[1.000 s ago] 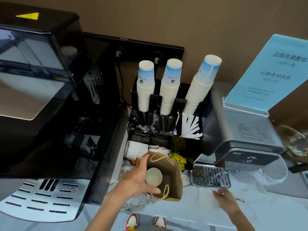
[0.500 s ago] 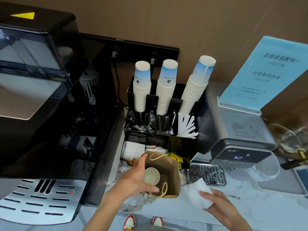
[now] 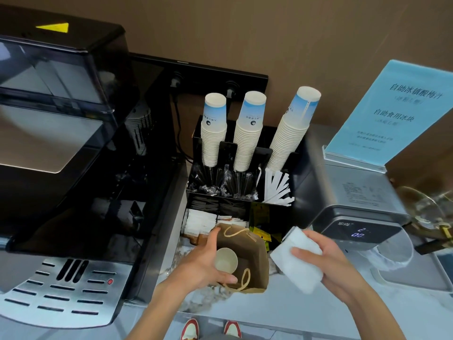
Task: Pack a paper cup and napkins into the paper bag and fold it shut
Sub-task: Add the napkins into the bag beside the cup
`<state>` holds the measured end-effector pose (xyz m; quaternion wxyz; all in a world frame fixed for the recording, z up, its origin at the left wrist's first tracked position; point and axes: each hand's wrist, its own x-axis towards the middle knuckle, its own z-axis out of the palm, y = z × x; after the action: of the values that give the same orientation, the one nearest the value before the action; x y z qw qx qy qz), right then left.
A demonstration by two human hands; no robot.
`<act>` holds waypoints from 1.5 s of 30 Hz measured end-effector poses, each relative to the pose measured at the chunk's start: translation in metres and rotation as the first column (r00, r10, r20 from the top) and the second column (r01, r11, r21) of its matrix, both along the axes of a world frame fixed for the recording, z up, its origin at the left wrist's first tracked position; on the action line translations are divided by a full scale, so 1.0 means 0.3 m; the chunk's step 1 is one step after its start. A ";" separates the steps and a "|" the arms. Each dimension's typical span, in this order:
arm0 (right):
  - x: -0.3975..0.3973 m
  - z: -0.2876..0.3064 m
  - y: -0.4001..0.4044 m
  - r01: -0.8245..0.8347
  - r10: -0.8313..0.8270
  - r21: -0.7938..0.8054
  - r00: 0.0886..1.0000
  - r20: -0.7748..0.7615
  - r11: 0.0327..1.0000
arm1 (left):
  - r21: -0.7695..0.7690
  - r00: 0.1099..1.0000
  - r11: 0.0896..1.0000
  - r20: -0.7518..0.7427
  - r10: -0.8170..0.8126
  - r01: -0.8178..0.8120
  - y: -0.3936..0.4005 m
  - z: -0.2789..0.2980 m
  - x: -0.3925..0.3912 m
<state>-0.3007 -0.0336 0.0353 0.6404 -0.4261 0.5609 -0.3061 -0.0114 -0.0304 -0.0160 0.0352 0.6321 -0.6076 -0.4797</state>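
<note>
The bag (image 3: pixel 247 263) stands open near the front edge of the table (image 3: pixel 282 305), and the left hand (image 3: pixel 203 263) holds its left wall, thumb at the back rim and fingers at the front rim. The right hand (image 3: pixel 331 268) is closed around a thick wad of napkins (image 3: pixel 296 261), just right of the bag and above the table.

What could go wrong: the wad looks wide compared with the free space in the bag, because the cup (image 3: pixel 226 258) already takes the left part of the opening. If the napkins are pushed down flat, they can catch on the rim or on the string handles (image 3: pixel 245 278), or knock the cup over. The bag is light paper, so it can also tip or slide if the left hand lets go too early. Loose sheets can slip out of the wad and fall on the table.

Containers: the bag holds one cup, upright, mouth up and seemingly empty. The black organiser (image 3: pixel 245 192) at the back holds three stacks of upturned cups (image 3: pixel 247 133), wrapped stirrers or straws, white paper sticks and sachets in the front compartments
</note>
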 end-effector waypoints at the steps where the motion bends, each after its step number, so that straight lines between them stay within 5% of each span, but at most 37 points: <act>1: 0.028 0.033 -0.014 -0.054 0.054 -0.009 0.998 -0.026 0.999 | -0.003 1.000 1.000 0.002 -0.001 0.001 0.000 0.000 0.000; 5: 0.149 0.119 -0.080 -0.352 0.341 0.010 0.901 -0.269 0.936 | -0.003 1.000 1.000 0.003 -0.005 0.005 -0.003 -0.003 -0.002; 10: 0.304 0.079 -0.139 -0.708 0.526 0.147 0.352 -0.774 0.691 | 0.007 1.000 1.000 0.011 0.000 0.000 -0.003 -0.006 -0.002; 17: 0.501 -0.068 -0.143 -0.707 0.607 0.469 -0.071 -0.792 0.529 | -0.002 0.999 1.000 0.016 -0.028 0.028 0.000 -0.004 -0.005; 26: 0.543 -0.215 -0.169 -0.525 0.714 0.617 -0.024 -0.699 0.587 | -0.003 0.992 0.996 0.090 -0.085 0.085 0.002 0.005 -0.028; 32: 0.523 -0.233 -0.132 -0.415 0.603 0.477 0.258 -0.755 0.775 | -0.004 0.993 0.997 0.082 -0.083 0.083 0.002 -0.008 -0.037; 38: 0.508 -0.226 -0.132 -0.418 0.563 0.425 0.299 -0.770 0.803 | -0.002 0.994 0.996 0.063 -0.084 0.085 0.002 -0.013 -0.039; 45: 0.503 -0.276 -0.104 -0.407 0.489 0.315 0.456 -0.743 0.857 | -0.010 0.995 0.997 0.066 -0.081 0.082 -0.007 -0.024 -0.042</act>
<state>-0.1499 -0.0649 -0.0476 0.3931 -0.6193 0.6681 0.1251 -0.0239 -0.0326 -0.0232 -0.0003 0.6218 -0.6367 -0.4561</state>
